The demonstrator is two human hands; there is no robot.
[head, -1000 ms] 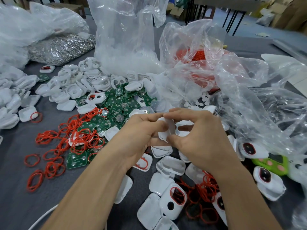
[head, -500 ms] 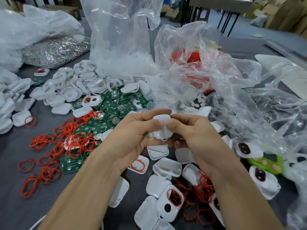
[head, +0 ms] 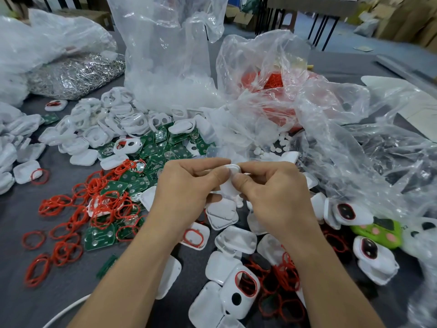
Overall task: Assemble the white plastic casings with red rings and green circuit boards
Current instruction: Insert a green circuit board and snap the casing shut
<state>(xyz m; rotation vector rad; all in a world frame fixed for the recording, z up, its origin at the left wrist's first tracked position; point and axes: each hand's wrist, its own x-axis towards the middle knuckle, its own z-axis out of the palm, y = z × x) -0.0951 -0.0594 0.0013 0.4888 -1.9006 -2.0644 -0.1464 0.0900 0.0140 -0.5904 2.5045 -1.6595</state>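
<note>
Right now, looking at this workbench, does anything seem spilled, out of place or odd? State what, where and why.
Near the centre of the view, small white discs lie spilled at the mouth of a clear bag. At the right, one green casing sits among white casings, the only one of that colour.

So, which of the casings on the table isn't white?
The green casing with pink spots, right of the right hand; every other casing is white.

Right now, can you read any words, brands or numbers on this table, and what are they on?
No text can be read.
Green circuit boards: any print is too small.
White casing pinched by left hand and right hand: no marking shows.
Cardboard boxes behind: blurred, nothing legible.
</note>
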